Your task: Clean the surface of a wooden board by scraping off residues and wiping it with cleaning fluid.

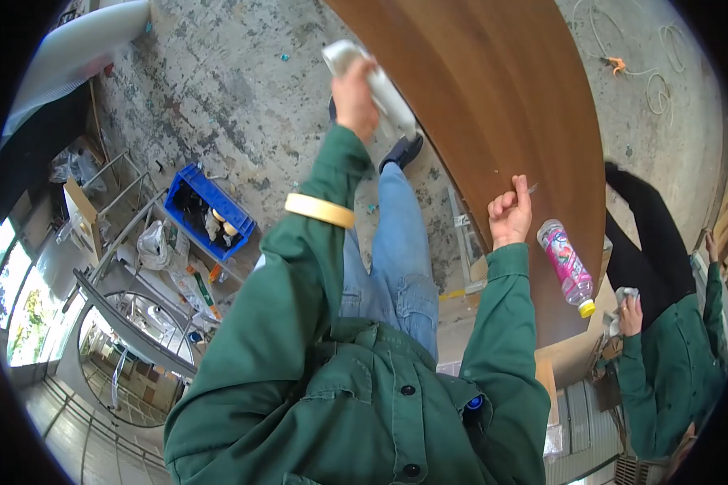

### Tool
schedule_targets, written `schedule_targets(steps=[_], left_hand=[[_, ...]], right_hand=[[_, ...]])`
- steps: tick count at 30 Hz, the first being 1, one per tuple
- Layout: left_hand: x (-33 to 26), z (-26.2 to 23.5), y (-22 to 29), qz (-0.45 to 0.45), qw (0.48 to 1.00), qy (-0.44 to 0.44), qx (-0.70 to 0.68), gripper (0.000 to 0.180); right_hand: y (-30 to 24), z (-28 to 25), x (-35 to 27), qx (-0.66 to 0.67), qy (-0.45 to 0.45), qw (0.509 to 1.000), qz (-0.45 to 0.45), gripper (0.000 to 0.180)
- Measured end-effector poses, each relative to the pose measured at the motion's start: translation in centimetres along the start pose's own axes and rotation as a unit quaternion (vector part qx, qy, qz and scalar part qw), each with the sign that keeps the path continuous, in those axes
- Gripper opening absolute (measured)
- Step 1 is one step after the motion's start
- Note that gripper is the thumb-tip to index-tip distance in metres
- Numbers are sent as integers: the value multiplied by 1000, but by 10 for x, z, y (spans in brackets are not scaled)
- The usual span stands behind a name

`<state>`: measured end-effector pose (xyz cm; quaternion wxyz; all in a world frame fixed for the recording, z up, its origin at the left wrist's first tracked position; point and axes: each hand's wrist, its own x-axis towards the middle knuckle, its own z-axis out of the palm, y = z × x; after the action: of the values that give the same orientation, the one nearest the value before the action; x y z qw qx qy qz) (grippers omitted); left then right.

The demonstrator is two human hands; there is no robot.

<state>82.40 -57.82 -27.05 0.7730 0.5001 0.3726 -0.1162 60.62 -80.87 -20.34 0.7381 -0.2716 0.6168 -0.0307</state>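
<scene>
My left hand [356, 97], blurred by motion, is closed around a pale elongated object [393, 105] beside the edge of a large brown board [493, 89]. Its kind I cannot make out. A cream-coloured roll of tape [319, 210] encircles my left forearm over the green sleeve. Above the board's near part is my right hand [510, 213], its fingers curled and the index finger straighter. A small thin, clear sliver shows by those fingertips; what it is stays unclear. Close to that hand, a clear plastic bottle [566, 267] with pink label and yellow cap lies on the board.
A blue crate [210, 212] with dark and pale items stands on the stained concrete floor [218, 81] at left, near metal frames and plastic bags [162, 245]. At right, another person [671, 347] in green holds a crumpled pale cloth [620, 311]. An orange-ended cord [615, 65] lies beyond the board.
</scene>
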Motion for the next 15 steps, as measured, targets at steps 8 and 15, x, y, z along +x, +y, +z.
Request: schedule_targets(steps=[8, 15], left_hand=[[-20, 11, 2, -20, 998, -22, 62, 11], [-61, 13, -22, -50, 996, 1, 79, 20]], right_hand=[[-2, -3, 2, -8, 4, 1000, 3, 27], [-1, -8, 1, -5, 8, 1000, 3, 27]])
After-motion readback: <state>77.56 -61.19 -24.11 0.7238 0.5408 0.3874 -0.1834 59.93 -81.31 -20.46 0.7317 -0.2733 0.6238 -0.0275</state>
